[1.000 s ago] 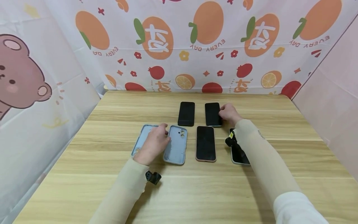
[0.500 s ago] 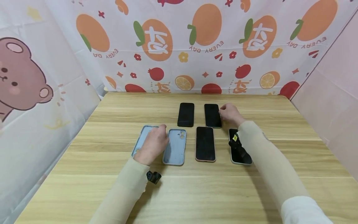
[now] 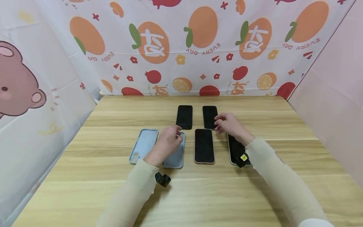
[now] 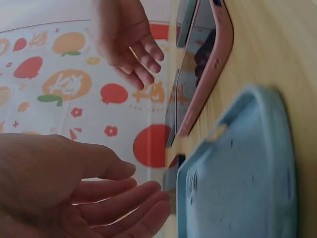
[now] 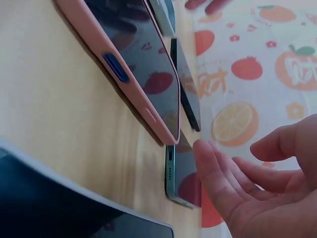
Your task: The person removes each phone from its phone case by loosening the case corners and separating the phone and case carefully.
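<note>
My left hand [image 3: 166,143] hovers over the right-hand one of two light blue phone cases, its fingers loosely bent and holding nothing. That blue phone case [image 4: 233,178] lies hollow side up below the hand in the left wrist view. The other blue phone case [image 3: 144,143] sits to the left. My right hand [image 3: 232,126] is beside the back right smartphone [image 3: 209,116], fingertips overlapping its right edge in the head view. In the right wrist view that hand's thumb and fingers are spread apart, with nothing between them. Its forearm passes over a smartphone in a pale case [image 3: 233,148].
A smartphone in a pink case [image 3: 204,146] lies between the two hands. Another black smartphone [image 3: 184,117] is at the back, left of centre. All lie flat on the wooden table [image 3: 198,198]. A fruit-print cloth [image 3: 181,37] hangs behind the table's far edge.
My left hand has moved right from between the cases to over the right-hand one. My right hand has drawn back slightly toward me, fingers more spread. The head view has shifted a little.
</note>
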Available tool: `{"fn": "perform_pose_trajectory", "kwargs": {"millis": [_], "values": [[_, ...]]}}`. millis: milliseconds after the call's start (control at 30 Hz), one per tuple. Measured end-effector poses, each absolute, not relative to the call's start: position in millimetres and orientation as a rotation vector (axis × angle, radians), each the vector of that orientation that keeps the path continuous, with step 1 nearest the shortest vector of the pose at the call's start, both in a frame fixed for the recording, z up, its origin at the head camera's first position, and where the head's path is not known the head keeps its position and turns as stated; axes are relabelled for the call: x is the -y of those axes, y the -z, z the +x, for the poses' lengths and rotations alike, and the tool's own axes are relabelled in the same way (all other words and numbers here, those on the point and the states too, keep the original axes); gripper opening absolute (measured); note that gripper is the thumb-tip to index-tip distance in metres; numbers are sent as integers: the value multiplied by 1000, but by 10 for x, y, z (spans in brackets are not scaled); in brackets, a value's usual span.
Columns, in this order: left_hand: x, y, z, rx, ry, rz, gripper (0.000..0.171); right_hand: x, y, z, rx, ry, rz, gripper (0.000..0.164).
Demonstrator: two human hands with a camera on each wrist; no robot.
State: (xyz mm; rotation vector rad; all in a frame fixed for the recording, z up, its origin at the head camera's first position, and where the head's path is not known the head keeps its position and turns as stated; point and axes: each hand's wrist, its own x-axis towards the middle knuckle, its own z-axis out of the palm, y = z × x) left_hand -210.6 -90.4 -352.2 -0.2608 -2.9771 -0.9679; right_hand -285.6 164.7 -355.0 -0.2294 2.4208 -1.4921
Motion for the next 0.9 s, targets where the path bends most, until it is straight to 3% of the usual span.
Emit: {"fn": "perform_pose_trajectory", "kwargs": {"millis": [467, 900], "values": [[658, 3575, -2167, 3124, 1249, -230, 43, -1640, 3677, -2426, -2295, 1370, -317, 38], [554, 3636, -2123, 3159, 1429, -118, 46, -1566, 3822, -2344, -2212, 1384, -165, 33]]}}
